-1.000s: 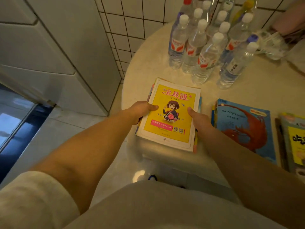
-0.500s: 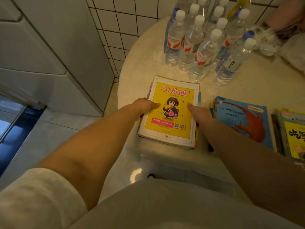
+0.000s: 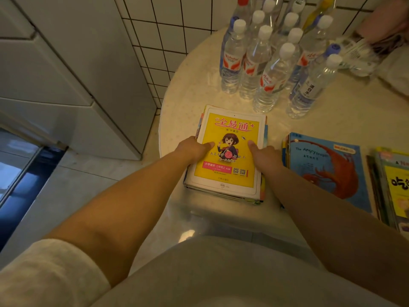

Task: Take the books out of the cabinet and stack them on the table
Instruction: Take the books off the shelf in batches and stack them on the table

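Both thumbs (image 3: 209,144) further onto yellow book (image 3: 232,134)

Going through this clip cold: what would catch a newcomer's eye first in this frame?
The bright yellow book topping a stack at the table's near edge, with the left hand and right hand gripping its sides, thumbs on the cover. Behind it stands a cluster of water bottles; to the right lies a blue dragon book on another pile.

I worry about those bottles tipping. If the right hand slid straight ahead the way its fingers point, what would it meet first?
Likely the nearest water bottle. The right hand points up along the yellow book toward the bottles, though depth is hard to judge.
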